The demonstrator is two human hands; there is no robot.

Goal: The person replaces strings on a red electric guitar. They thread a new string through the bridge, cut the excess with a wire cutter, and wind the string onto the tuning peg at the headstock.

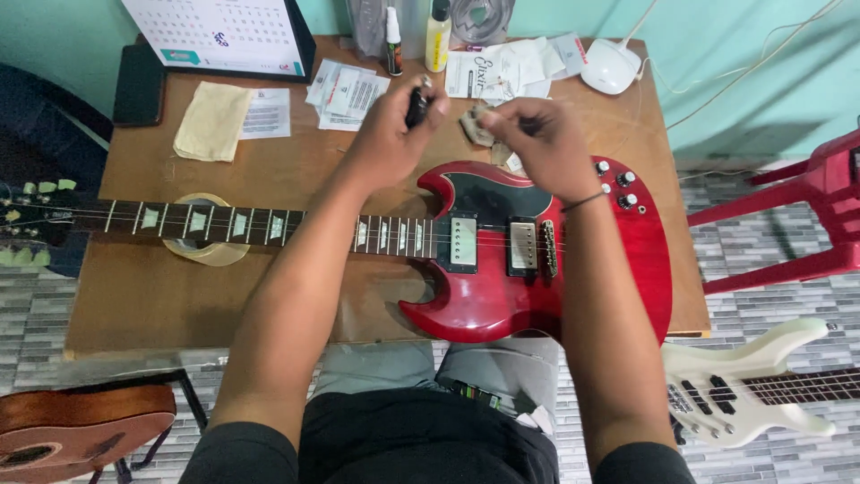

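Observation:
A red electric guitar [502, 296] lies flat across a brown wooden table [143, 296], its neck [224, 224] reaching left over a roll of tape [208, 251]. Above the guitar's upper horn, my left hand [390, 125] is closed around a small dark bottle [417, 103]. Just to its right, my right hand [537, 139] pinches a crumpled greyish cloth [477, 124]. The two hands are close together but apart.
At the table's back stand a desk calendar [224, 36], two small bottles [436, 36], loose papers [349, 90], a yellow cloth [212, 121] and a white round device [611, 64]. A white bass guitar [752, 381] lies lower right, a red plastic chair [806, 215] right, a wooden instrument [72, 430] lower left.

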